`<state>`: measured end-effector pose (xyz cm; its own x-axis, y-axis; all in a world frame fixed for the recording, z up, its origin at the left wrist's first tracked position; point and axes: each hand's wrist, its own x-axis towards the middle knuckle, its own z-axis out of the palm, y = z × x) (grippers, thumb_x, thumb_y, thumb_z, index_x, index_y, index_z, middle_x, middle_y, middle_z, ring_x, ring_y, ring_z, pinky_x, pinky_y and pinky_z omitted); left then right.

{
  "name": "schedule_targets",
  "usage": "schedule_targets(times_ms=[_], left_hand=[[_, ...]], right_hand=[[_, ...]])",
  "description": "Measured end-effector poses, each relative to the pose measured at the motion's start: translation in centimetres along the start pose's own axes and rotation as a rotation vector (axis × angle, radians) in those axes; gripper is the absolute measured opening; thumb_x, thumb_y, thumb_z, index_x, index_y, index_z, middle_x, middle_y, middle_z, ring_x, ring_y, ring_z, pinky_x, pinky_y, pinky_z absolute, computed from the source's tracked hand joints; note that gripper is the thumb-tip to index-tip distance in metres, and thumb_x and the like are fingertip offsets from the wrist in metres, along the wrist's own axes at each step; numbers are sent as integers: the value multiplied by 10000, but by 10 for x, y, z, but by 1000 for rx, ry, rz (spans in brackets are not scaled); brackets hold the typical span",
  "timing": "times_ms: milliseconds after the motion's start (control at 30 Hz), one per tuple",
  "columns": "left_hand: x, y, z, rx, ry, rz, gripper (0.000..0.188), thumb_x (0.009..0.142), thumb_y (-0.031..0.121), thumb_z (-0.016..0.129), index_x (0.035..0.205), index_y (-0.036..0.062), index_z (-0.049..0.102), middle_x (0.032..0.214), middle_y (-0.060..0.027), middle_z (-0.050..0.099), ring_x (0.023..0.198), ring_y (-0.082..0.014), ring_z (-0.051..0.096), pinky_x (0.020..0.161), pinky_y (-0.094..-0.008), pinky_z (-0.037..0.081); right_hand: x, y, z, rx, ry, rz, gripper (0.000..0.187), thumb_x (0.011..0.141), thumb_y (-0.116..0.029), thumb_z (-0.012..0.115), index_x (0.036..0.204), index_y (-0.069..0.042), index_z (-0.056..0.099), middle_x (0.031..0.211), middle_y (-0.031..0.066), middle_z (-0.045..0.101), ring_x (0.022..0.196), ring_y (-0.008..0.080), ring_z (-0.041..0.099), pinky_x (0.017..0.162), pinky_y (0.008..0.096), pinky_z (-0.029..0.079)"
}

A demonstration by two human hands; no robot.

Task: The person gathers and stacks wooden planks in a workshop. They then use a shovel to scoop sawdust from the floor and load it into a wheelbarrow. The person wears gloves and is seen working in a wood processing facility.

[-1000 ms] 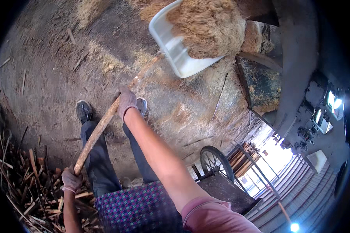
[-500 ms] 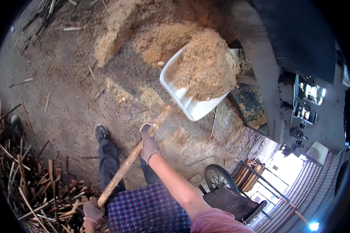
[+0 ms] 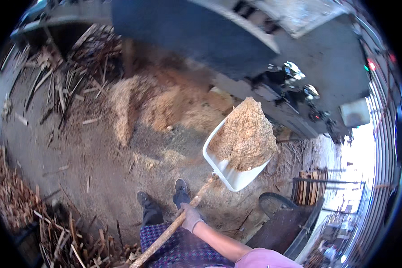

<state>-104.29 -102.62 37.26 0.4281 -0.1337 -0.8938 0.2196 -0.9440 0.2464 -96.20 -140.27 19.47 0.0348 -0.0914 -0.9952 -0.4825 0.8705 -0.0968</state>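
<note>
My gloved right hand (image 3: 190,217) is wrapped round the wooden handle of a shovel (image 3: 237,178). The shovel has a wide white scoop, held out ahead and to the right. A tall heap of light-brown sawdust (image 3: 246,136) fills the scoop and rises above its rim. The handle runs back toward the lower edge of the view, where its end is cut off. My left hand cannot be seen there. More sawdust (image 3: 165,109) lies in a loose pile on the ground beyond my feet.
Scrap wood (image 3: 62,232) is heaped at the lower left, with more sticks (image 3: 60,85) at the far left. A cart (image 3: 277,230) with a wheel stands at the right, near stacked wood strips (image 3: 309,187). A large dark machine or panel (image 3: 187,35) spans the far side.
My view has turned to the right. The loaded shovel has swung that way, away from the pile, with my right hand still on the handle. My left hand has left the view.
</note>
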Motion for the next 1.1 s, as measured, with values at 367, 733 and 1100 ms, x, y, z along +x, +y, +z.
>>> schedule_targets(times_ms=[367, 733, 1100], left_hand=[[38, 53, -50, 257, -9, 370, 609, 793, 151, 855, 1342, 25, 624, 1104, -102, 734, 1003, -213, 682, 849, -379, 555], [24, 245, -83, 728, 335, 1050, 278, 850, 416, 689, 1000, 187, 640, 696, -126, 700, 621, -365, 695, 562, -514, 528], [21, 314, -20, 859, 543, 1337, 195, 904, 264, 567, 1068, 176, 627, 913, -10, 700, 880, -203, 717, 739, -385, 525]], right_hand=[[-183, -93, -96, 395, -131, -493, 235, 928, -266, 658, 832, -105, 516, 643, 74, 530, 538, 271, 580, 525, 456, 526], [-333, -127, -243, 760, -209, -933, 260, 919, -341, 702, 824, -162, 539, 654, 25, 515, 666, 217, 586, 700, 503, 570], [-288, -50, -376, 925, 206, -1009, 423, 988, -473, 547, 704, -200, 394, 587, -60, 405, 542, 120, 453, 598, 286, 475]])
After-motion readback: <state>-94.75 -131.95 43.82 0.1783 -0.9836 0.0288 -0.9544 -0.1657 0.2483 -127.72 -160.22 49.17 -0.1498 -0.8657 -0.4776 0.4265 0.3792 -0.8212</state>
